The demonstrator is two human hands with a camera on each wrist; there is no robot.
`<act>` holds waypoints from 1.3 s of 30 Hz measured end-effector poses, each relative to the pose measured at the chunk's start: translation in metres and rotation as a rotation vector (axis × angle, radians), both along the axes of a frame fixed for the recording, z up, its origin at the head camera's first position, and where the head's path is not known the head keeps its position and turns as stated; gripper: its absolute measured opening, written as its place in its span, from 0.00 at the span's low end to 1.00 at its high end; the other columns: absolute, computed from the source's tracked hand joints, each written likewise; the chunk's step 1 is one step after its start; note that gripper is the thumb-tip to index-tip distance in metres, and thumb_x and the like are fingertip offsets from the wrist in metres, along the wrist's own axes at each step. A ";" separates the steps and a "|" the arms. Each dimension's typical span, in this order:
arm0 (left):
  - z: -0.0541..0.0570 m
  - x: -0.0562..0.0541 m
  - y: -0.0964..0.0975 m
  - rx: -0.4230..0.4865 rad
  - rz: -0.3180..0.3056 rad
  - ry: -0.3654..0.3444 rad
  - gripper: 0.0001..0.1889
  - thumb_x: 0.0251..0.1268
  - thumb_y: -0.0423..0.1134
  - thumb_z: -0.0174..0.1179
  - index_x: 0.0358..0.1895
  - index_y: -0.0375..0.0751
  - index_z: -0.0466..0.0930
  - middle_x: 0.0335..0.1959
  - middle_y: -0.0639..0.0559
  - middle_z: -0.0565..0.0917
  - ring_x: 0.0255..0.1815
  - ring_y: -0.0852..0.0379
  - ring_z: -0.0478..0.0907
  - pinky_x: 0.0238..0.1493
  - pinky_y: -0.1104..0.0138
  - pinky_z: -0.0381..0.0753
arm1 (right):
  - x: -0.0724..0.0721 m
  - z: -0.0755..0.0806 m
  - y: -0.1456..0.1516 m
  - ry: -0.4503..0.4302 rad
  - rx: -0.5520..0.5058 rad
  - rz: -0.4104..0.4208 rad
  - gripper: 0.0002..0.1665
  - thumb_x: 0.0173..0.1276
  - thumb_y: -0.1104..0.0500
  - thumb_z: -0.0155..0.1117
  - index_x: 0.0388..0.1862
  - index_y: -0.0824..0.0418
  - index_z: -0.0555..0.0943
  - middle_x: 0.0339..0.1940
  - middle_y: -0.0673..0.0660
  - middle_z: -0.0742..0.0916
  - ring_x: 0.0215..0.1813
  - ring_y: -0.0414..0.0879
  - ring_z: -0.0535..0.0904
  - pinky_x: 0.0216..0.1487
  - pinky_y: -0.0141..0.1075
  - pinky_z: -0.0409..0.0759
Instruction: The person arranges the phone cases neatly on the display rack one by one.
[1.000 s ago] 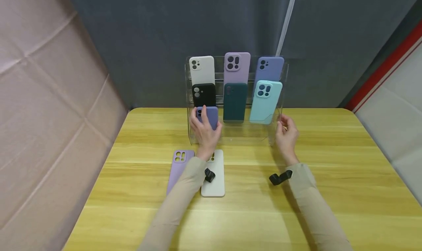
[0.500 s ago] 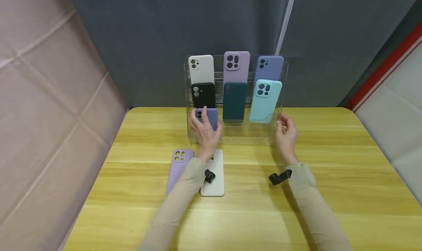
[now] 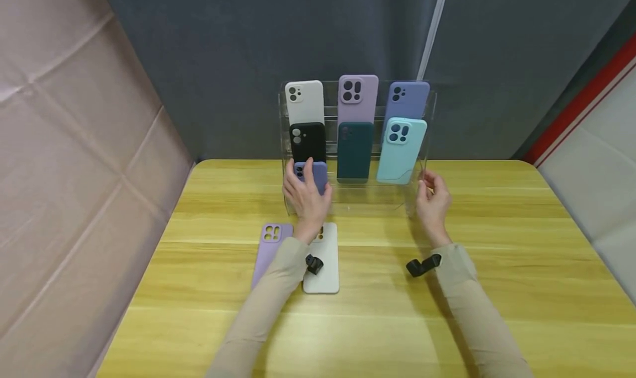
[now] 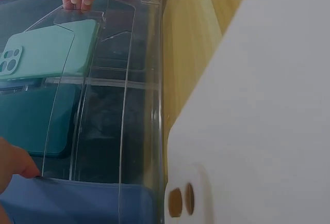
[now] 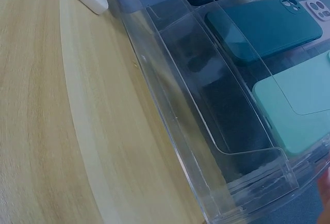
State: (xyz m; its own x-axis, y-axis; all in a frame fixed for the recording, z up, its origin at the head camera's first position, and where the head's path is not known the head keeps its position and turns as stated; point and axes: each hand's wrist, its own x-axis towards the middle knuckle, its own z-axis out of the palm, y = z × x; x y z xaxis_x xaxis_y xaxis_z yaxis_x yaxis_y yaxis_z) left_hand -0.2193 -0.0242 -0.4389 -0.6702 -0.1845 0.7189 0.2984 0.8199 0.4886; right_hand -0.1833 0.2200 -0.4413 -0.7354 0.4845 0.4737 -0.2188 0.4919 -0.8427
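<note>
In the head view, my left hand [image 3: 309,201] grips a small blue-purple phone case [image 3: 319,172] by its edges, at the bottom tier on the left of a clear tiered stand [image 3: 367,202]. The case's lower part sits behind the stand's clear front lip [image 4: 124,152] in the left wrist view. My right hand [image 3: 434,206] pinches the stand's right side edge. Directly behind the held case is a black phone case [image 3: 309,140]. A dark teal case [image 3: 355,152] and a light turquoise case [image 3: 401,152] lean on the middle tier beside it.
White [image 3: 304,102], lilac [image 3: 359,105] and blue-purple [image 3: 409,105] cases fill the top tier. On the wooden table [image 3: 377,323], a purple case [image 3: 270,251] and a white case [image 3: 323,270] lie below my left forearm. A grey curtain [image 3: 248,63] hangs behind.
The blue-purple case in my left hand has sunk slightly lower in the bottom tier. My right hand stays on the stand's side.
</note>
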 end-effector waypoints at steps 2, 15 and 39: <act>0.001 0.000 -0.003 -0.004 -0.013 -0.008 0.35 0.44 0.40 0.71 0.61 0.49 0.68 0.66 0.35 0.57 0.62 0.38 0.58 0.59 0.47 0.62 | 0.000 0.000 -0.001 -0.001 0.001 0.001 0.15 0.66 0.72 0.53 0.51 0.73 0.76 0.45 0.68 0.82 0.44 0.50 0.77 0.40 0.15 0.71; 0.017 0.009 -0.030 -0.018 -0.156 -0.056 0.34 0.49 0.39 0.68 0.63 0.46 0.68 0.66 0.35 0.58 0.63 0.39 0.57 0.57 0.45 0.62 | -0.002 0.000 -0.002 0.012 0.000 0.003 0.14 0.66 0.72 0.53 0.50 0.74 0.76 0.44 0.68 0.82 0.43 0.46 0.76 0.40 0.16 0.72; 0.019 0.048 -0.086 -0.035 -0.196 -0.390 0.44 0.49 0.45 0.68 0.68 0.32 0.57 0.66 0.32 0.57 0.64 0.38 0.55 0.62 0.47 0.62 | 0.002 0.000 -0.002 -0.006 0.009 -0.013 0.14 0.67 0.70 0.53 0.51 0.73 0.77 0.45 0.68 0.81 0.43 0.43 0.75 0.40 0.16 0.70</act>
State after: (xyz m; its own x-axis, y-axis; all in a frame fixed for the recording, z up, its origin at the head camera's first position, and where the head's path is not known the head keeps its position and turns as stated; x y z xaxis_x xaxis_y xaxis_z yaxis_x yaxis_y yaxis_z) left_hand -0.1715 -0.1104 -0.4203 -0.9126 -0.0067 0.4087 0.2488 0.7842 0.5684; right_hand -0.1812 0.2185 -0.4417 -0.7319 0.4896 0.4739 -0.2072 0.5026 -0.8393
